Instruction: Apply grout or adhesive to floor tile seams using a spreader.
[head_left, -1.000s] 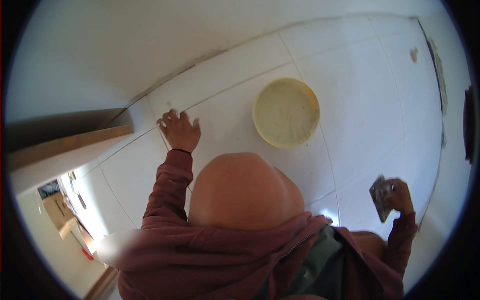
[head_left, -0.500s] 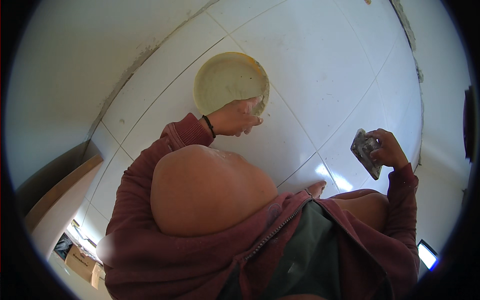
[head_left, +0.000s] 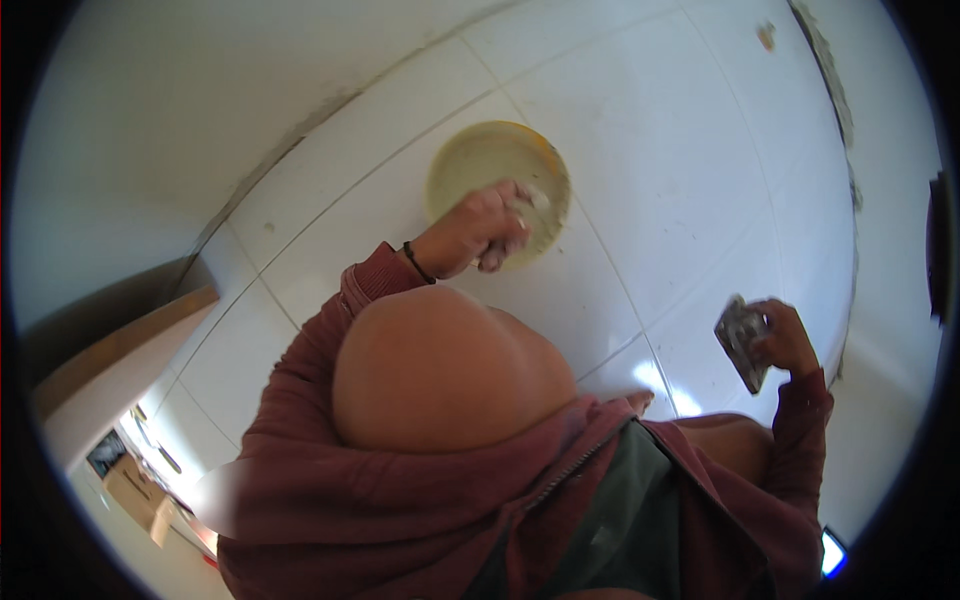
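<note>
A round, shallow pale-yellow basin (head_left: 455,165) with a smeared orange patch on its rim rests on the tiled floor. Over its near right part is my left hand (head_left: 482,228), a dark band on the wrist. Its fingers are curled and blurred, with something pale at the fingertips that I cannot make out. To the right, my right hand (head_left: 785,338) grips the handle of a small hand float (head_left: 738,342), a flat grey tool caked with dirt, held above the floor and tilted.
White floor tiles (head_left: 650,180) meet walls along rough, unfinished edges at left and right. A curved wooden panel (head_left: 130,345) stands at the left, with a cardboard box (head_left: 138,490) beyond it. My bare knee (head_left: 440,370) is close below the basin. A small fragment (head_left: 766,37) lies far right.
My left hand has shifted from the basin's right rim to over its inside, its fingers now more curled. The right hand keeps the float. The whole view has shifted slightly.
</note>
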